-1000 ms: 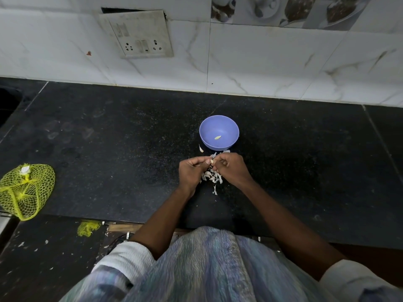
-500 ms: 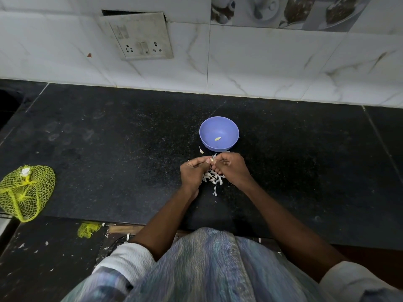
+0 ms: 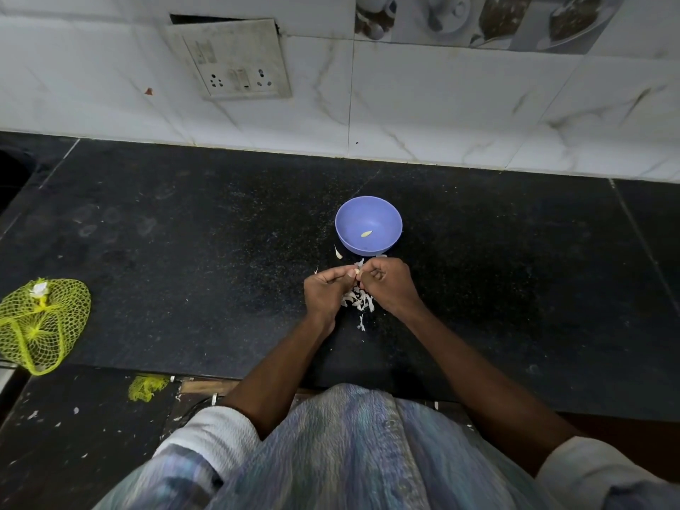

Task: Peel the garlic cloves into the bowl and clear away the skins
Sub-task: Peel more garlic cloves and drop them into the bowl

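A small blue bowl (image 3: 368, 224) stands on the black counter with one peeled garlic clove (image 3: 366, 234) inside. Just in front of it my left hand (image 3: 328, 293) and my right hand (image 3: 388, 285) meet fingertip to fingertip, both pinching a garlic clove (image 3: 356, 272) that is mostly hidden between them. A heap of white garlic skins (image 3: 357, 300) lies on the counter under my hands. One loose piece of skin (image 3: 338, 252) lies to the left of the bowl.
A yellow mesh net bag (image 3: 41, 323) lies at the counter's left front edge, with a yellow scrap (image 3: 146, 387) on the floor below. A socket plate (image 3: 235, 60) hangs on the tiled wall behind. The black counter (image 3: 184, 252) stretches left and right.
Both hands stay joined at the clove in front of the bowl, with only small finger movement. The bowl and skins have not moved.
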